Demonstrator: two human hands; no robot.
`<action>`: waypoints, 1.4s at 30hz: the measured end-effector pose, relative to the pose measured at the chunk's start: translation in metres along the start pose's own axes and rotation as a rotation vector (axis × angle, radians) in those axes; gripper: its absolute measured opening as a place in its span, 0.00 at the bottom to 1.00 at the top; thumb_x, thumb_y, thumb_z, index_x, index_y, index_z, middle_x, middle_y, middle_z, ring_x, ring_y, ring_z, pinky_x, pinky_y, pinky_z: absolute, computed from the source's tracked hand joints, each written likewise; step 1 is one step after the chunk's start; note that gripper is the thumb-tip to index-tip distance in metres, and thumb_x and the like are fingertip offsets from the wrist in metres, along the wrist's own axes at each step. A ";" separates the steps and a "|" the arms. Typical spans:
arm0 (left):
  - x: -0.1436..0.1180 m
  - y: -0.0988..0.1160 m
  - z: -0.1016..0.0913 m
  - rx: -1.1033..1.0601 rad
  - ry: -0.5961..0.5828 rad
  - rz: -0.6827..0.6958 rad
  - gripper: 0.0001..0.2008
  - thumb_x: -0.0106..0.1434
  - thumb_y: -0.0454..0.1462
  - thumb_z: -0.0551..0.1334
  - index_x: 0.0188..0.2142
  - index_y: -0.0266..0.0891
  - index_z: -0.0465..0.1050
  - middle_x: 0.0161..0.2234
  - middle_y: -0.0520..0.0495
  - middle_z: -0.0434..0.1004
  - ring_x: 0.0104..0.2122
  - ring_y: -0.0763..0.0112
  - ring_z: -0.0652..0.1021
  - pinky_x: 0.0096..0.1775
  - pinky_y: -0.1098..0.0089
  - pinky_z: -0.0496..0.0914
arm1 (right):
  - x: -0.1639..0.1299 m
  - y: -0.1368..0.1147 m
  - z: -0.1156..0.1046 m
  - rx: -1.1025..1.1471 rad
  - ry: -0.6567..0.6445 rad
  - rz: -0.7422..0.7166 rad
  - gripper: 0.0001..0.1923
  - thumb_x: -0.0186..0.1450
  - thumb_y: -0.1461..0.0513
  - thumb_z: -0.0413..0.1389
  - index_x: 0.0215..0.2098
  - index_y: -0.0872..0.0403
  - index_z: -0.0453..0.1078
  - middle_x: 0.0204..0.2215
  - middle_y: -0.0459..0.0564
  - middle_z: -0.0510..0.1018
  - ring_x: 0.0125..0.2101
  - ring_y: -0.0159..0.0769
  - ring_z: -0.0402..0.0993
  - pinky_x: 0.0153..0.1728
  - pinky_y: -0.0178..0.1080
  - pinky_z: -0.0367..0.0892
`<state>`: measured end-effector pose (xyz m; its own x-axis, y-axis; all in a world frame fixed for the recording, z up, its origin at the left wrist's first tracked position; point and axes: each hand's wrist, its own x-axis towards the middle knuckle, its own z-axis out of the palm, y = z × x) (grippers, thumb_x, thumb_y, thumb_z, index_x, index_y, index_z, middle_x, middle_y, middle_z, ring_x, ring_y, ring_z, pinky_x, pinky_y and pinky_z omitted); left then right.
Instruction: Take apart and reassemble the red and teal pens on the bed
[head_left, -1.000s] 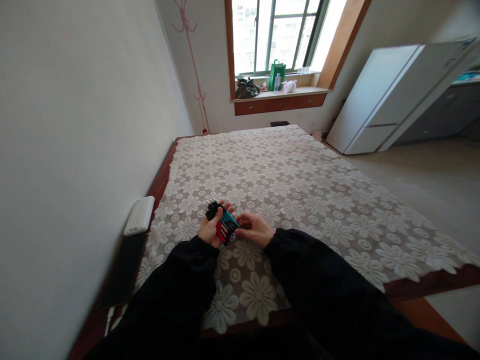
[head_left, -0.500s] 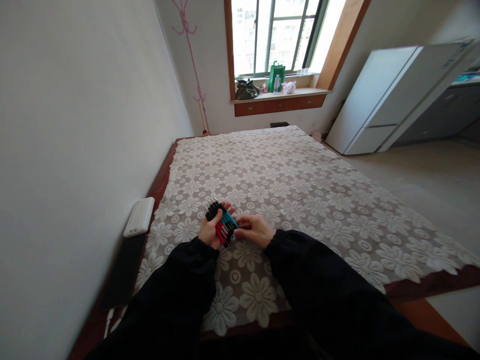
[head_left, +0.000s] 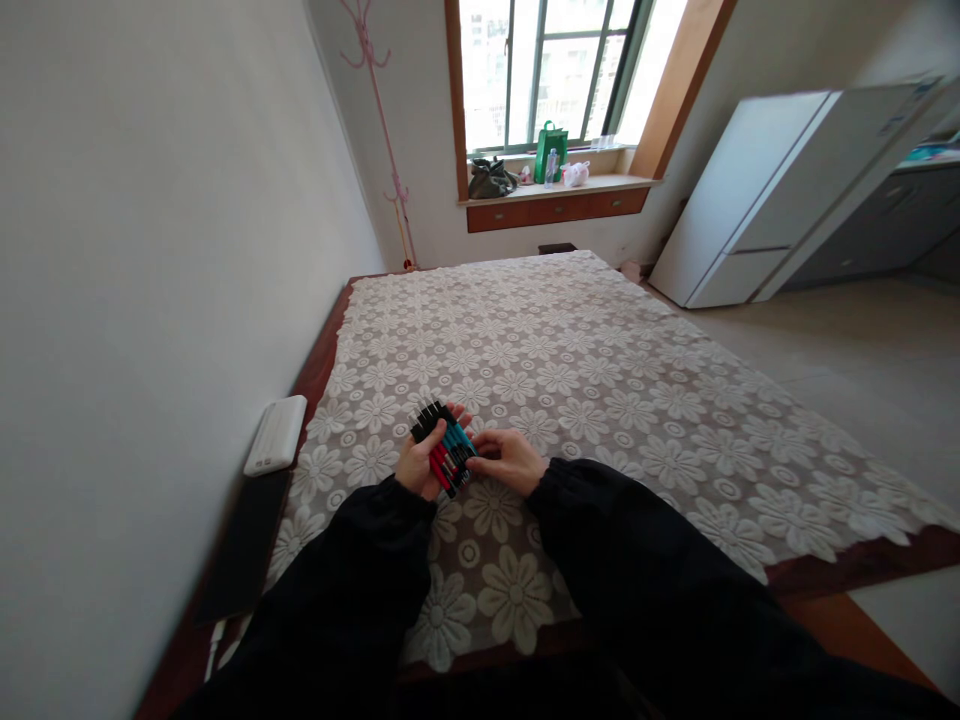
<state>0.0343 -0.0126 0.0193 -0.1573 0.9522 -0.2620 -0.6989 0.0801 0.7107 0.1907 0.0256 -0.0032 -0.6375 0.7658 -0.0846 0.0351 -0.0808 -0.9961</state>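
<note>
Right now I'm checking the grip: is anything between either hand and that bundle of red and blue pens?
Nothing visible. The left hand already holds the bundle of pens, and the right hand touches its lower end with the fingertips, above the lace tablecloth.

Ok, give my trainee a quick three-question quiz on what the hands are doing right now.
1. True or false: the left hand holds the bundle of black, teal and red pens.
2. What does the right hand touch: A) the white box by the wall, B) the bundle, C) the green bag on the sill?
3. What covers the table?

Key: 1 true. 2 B. 3 A white floral lace cloth.
</note>
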 end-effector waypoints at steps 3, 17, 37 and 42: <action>-0.001 0.000 0.001 0.007 -0.003 0.003 0.15 0.61 0.35 0.66 0.48 0.36 0.75 0.55 0.38 0.75 0.58 0.49 0.72 0.60 0.50 0.66 | 0.000 0.000 0.001 -0.017 0.012 -0.021 0.19 0.52 0.54 0.68 0.35 0.56 0.72 0.29 0.48 0.81 0.29 0.36 0.78 0.32 0.38 0.72; 0.000 0.002 -0.001 -0.033 -0.036 -0.051 0.15 0.61 0.34 0.66 0.48 0.37 0.75 0.55 0.39 0.75 0.58 0.53 0.72 0.60 0.53 0.66 | 0.000 0.001 0.001 -0.034 -0.007 -0.040 0.16 0.53 0.56 0.67 0.35 0.55 0.71 0.29 0.48 0.81 0.31 0.37 0.79 0.33 0.38 0.71; -0.001 -0.002 -0.002 0.030 -0.064 -0.020 0.17 0.57 0.34 0.70 0.46 0.37 0.76 0.51 0.40 0.78 0.59 0.50 0.71 0.61 0.51 0.65 | -0.001 -0.002 -0.001 -0.061 -0.022 -0.038 0.20 0.54 0.49 0.66 0.33 0.55 0.71 0.27 0.47 0.81 0.29 0.36 0.78 0.32 0.37 0.70; -0.002 -0.002 -0.001 0.038 -0.081 -0.026 0.18 0.55 0.34 0.72 0.46 0.36 0.76 0.50 0.39 0.79 0.59 0.49 0.71 0.61 0.50 0.64 | -0.001 0.000 -0.001 -0.073 -0.021 -0.050 0.19 0.55 0.50 0.66 0.34 0.55 0.72 0.29 0.47 0.81 0.30 0.36 0.78 0.33 0.37 0.70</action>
<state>0.0349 -0.0150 0.0177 -0.0819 0.9702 -0.2283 -0.6746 0.1147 0.7292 0.1920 0.0256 -0.0028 -0.6559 0.7540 -0.0354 0.0587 0.0043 -0.9983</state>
